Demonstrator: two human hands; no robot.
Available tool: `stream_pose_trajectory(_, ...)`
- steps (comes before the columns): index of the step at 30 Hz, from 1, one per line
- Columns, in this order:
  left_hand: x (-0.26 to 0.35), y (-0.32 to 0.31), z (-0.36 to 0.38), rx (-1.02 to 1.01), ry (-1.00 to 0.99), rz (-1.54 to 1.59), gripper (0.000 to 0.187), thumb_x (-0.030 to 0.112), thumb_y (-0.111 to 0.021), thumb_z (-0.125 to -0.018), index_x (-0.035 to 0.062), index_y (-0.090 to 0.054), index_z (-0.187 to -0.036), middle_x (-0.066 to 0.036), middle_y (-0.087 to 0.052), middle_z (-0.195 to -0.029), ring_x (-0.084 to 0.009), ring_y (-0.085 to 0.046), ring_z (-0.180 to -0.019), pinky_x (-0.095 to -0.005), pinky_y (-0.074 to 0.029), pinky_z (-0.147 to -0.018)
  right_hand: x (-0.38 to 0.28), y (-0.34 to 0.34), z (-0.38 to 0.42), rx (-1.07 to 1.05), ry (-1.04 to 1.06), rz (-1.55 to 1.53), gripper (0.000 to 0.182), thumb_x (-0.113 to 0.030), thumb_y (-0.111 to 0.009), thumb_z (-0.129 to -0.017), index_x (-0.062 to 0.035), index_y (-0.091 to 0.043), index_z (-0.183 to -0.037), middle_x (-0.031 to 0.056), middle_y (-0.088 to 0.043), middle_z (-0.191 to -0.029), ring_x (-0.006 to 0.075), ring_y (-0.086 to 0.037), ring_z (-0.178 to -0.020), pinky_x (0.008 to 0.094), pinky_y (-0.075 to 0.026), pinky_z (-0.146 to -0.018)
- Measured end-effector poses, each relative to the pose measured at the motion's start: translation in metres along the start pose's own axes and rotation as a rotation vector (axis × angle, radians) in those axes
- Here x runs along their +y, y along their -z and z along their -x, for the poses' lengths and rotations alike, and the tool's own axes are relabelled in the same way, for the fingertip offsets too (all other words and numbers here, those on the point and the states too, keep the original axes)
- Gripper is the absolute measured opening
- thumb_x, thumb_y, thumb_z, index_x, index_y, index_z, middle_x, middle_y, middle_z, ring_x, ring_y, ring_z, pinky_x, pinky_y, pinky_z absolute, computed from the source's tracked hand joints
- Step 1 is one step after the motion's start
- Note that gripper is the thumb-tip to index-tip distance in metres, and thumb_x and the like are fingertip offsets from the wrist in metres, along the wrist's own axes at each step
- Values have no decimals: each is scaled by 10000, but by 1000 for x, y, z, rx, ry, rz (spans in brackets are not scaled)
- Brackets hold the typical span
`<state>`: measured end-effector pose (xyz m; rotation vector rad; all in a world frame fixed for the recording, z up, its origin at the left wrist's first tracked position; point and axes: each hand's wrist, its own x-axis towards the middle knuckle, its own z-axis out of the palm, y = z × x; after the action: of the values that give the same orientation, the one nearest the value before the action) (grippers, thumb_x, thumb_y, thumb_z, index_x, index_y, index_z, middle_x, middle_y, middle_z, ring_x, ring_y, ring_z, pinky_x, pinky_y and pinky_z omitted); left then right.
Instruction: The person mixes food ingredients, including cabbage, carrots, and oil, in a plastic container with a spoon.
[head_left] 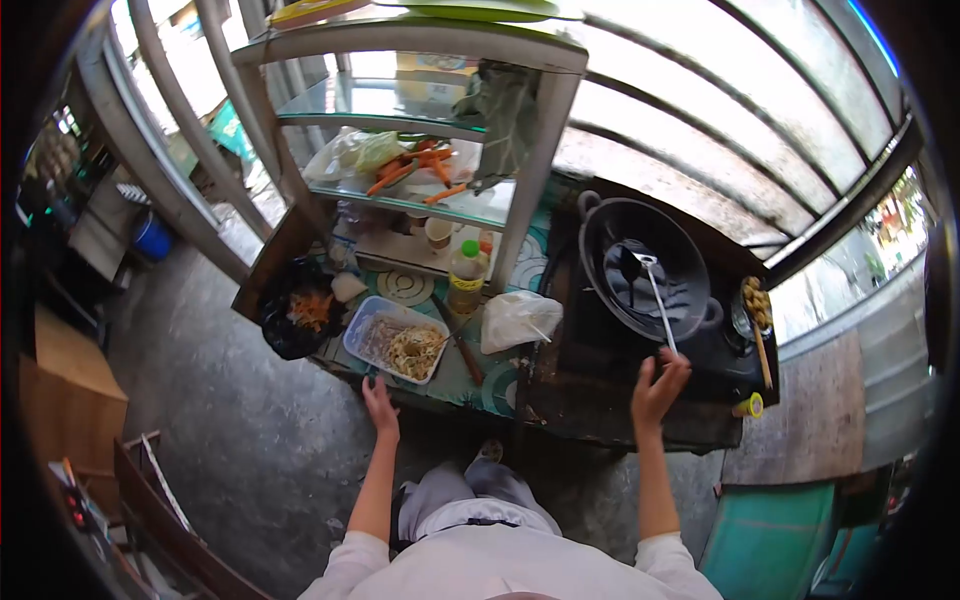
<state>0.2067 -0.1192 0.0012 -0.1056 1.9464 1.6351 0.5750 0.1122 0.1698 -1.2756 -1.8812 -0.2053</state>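
On the stove at the right stands a black wok (615, 235) with dark liquid inside. A metal spatula (659, 297) rests in it, its handle slanting toward me. My right hand (660, 390) is at the end of that handle with fingers curled around it. My left hand (381, 408) is at the table's front edge with its fingers stretched out, just below a clear plastic container (352, 340) of shredded food. A knife (462, 350) lies right of the container. A black plastic bag (283, 338) with orange scraps sits to its left.
Behind the container stand a green-capped bottle (466, 275) and a glass-shelved cabinet (545, 150) holding carrots (400, 172) and greens. A white plastic bag (512, 322) lies beside the stove. Right of the wok are a bowl of brown pieces (757, 303) and a yellow-lidded jar (750, 405).
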Motion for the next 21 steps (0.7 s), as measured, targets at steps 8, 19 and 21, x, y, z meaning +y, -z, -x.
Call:
stream_pose_trajectory(8,-19,-44,-64,-24,-71,49,718,256,-501,-817,97,-195,-1446,-180,-392,-1301,-339,-429,-1135,-419,-444,-815,-180,-125,38,-481,224,-536,499,-201,-642,-809,-58,-455,-1248,99,-550,-1034,197,-569,-694,375,-450,-718)
stream_pose_trajectory(19,34,-49,-62,-91,-349,115,714,245,-536,-868,171,-183,-1484,-174,-306,-1252,-337,-356,-1179,-381,-298,-989,-217,-161,81,-914,562,-170,410,-406,-551,-862,-61,-507,-1079,137,-642,-849,346,-629,-779,444,-474,-678)
stream_pose_trajectory(21,38,-41,-66,-189,-369,159,736,258,-541,-865,180,-162,-1491,-166,-294,-1290,-329,-332,-1214,-381,-280,-1008,-213,-161,98,-1027,454,-209,360,-368,-518,-886,-51,-513,-1055,144,-639,-856,347,-628,-773,433,-483,-664)
